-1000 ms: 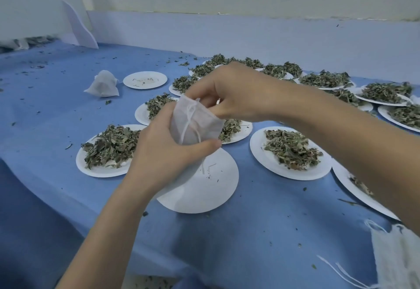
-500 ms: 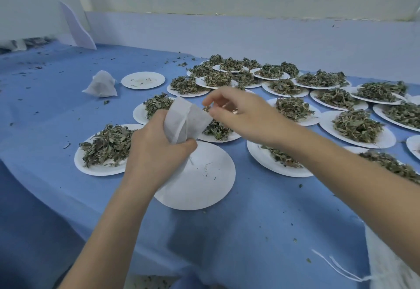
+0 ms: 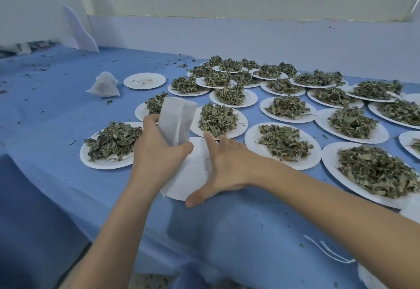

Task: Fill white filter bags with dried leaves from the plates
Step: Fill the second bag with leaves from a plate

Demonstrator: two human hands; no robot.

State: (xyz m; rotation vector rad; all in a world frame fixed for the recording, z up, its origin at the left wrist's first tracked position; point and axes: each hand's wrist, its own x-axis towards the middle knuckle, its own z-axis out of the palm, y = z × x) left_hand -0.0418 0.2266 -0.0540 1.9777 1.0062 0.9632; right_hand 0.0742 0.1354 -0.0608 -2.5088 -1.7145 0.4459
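My left hand [image 3: 156, 152] grips a white filter bag [image 3: 177, 120] upright by its lower half, its mouth pointing up. Under it lies an emptied white paper plate [image 3: 193, 175]. My right hand [image 3: 227, 166] lies flat on that plate's right side, fingers straight and thumb spread toward the near rim. Several plates heaped with dried green leaves surround them, one at the left [image 3: 109, 145], one just behind [image 3: 218, 120], one to the right [image 3: 281, 145].
A filled, tied bag [image 3: 104, 85] sits far left beside another emptied plate [image 3: 144, 81]. Loose white strings [image 3: 327, 250] and more bags lie at the lower right. Leaf crumbs dot the blue cloth [image 3: 56, 116]. A wall stands behind the table.
My right hand left the bag's mouth and came down flat onto the emptied plate. The left hand keeps holding the bag, now more upright.
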